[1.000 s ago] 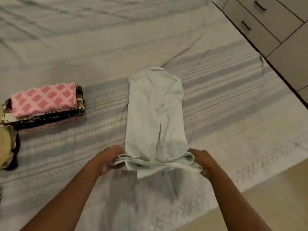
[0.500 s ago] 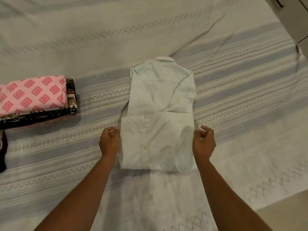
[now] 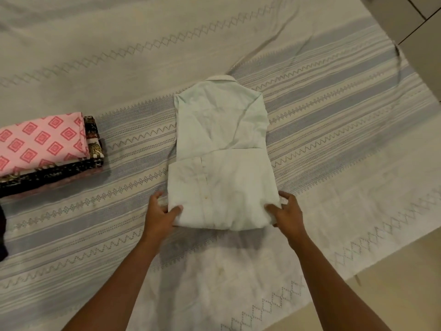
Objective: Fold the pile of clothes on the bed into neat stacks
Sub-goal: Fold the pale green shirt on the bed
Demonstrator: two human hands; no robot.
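A pale white button shirt (image 3: 222, 149) lies on the striped bedspread (image 3: 334, 96), collar pointing away from me, its lower half folded up over the middle. My left hand (image 3: 160, 215) grips the near left corner of the fold, thumb on top and fingers beneath. My right hand (image 3: 286, 212) grips the near right corner the same way. A stack of folded clothes (image 3: 45, 151), a pink diamond-print piece on top of dark patterned ones, sits at the left edge.
A dark garment (image 3: 2, 232) shows at the far left edge. Cupboard fronts (image 3: 410, 17) stand at the top right. Beige floor (image 3: 393, 283) begins past the bed's near right edge.
The shirt's bottom hem was lifted and folded up over its middle. Both hands then slid from the sides of the fold down to its near corners and took hold.
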